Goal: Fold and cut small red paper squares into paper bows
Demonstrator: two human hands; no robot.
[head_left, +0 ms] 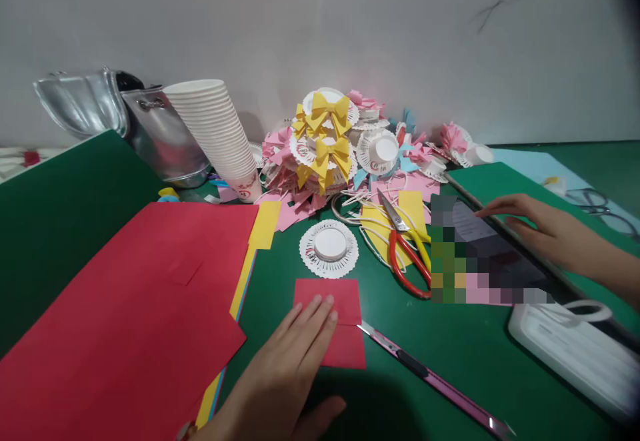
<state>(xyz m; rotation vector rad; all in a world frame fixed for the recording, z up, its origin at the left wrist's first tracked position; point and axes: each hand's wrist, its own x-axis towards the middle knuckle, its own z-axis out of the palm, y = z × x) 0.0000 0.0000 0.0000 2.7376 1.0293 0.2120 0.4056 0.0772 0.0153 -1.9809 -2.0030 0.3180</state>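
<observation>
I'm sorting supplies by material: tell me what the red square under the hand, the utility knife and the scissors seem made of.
Red square: probably paper or thin card; matte, flat and thin-edged.
Utility knife: blade likely steel, from its silvery shine; pink body glossy, metal or plastic unclear.
Scissors: blades likely steel, grey and shiny; red-and-yellow handles smooth and glossy, probably plastic.

Papercraft workspace: large red paper sheets (125,307), red-handled metal scissors (401,225), slim pink-and-black utility knife (434,379) on green tabletop (420,327); white paper-cup stack (215,134), yellow paper bows (332,155) near its back edge.

Head view looks forward, down over green table (400,317)
</observation>
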